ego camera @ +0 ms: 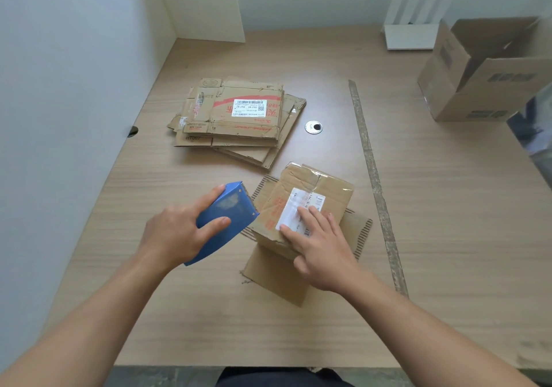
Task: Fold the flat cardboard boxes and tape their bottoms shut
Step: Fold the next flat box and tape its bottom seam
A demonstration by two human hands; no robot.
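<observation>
Gripping one tape dispenser (227,222) in my left hand (176,234), I lay right hand (324,249) fingers (310,218) flat on one box (331,189); stack (239,136) label (248,108): J4-J10.

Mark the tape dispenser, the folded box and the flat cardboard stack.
tape dispenser (227,216): head view, on its blue side panel.
folded box (294,207): head view, on the white label of its upturned face.
flat cardboard stack (239,124): head view, on the top sheet, just below its label.
</observation>
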